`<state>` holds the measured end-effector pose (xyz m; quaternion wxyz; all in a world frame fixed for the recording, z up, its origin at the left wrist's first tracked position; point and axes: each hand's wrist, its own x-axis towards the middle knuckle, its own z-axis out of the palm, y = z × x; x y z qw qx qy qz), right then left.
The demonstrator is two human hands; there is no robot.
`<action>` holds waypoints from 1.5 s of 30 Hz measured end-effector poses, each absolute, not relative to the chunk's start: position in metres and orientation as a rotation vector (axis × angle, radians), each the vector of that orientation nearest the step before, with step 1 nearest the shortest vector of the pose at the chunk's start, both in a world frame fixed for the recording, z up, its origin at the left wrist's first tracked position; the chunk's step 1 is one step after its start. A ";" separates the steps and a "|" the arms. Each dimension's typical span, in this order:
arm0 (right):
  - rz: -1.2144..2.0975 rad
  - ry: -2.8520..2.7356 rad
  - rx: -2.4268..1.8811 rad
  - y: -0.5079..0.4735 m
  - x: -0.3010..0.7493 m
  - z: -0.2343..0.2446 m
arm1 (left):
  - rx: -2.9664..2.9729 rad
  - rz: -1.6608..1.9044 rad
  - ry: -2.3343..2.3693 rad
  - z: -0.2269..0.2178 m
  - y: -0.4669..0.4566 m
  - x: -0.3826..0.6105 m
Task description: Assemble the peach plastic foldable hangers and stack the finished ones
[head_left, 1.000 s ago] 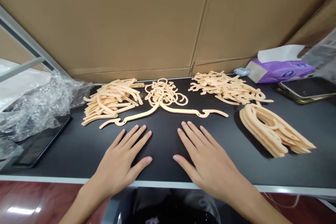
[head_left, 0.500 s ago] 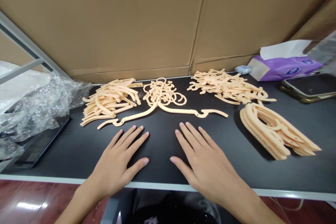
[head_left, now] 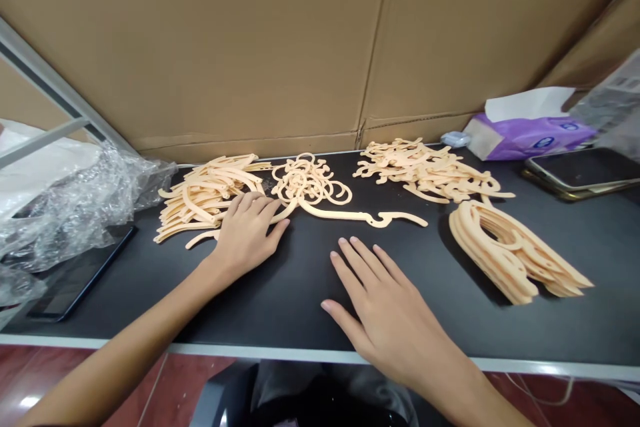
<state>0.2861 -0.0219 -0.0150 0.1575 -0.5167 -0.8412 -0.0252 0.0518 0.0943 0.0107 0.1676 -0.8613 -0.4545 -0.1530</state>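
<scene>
My left hand reaches over the left side of a spread-out beige hanger, hiding part of it. Its thumb stands apart from the fingers, whose tips lie by the pile of curved beige strips; whether it touches either cannot be made out. Flat on the black table, my right hand has its fingers spread and holds nothing, in front of the hanger's right arm. Behind the hanger's middle lies a heap of beige hooks. A pile of notched beige hanger pieces is at the back right.
Right of my right hand sits a stack of folded beige hangers. Farther back are a purple tissue pack and a phone. Clear plastic wrap and a dark tablet lie left. Cardboard walls the back.
My left hand has moved forward from the bare table onto the hanger's left side. My right hand stays spread on the table. The view has shifted slightly.
</scene>
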 end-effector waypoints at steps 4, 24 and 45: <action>-0.082 -2.410 -1.474 -0.022 0.287 -0.015 | -2.492 -0.502 -1.256 0.004 0.109 0.052; 0.920 -1.472 -1.425 0.016 0.304 0.010 | -2.131 -1.373 -1.086 0.020 0.108 0.029; 0.801 -1.759 -1.285 0.047 0.281 0.013 | -2.384 -1.245 -0.872 0.009 0.098 0.037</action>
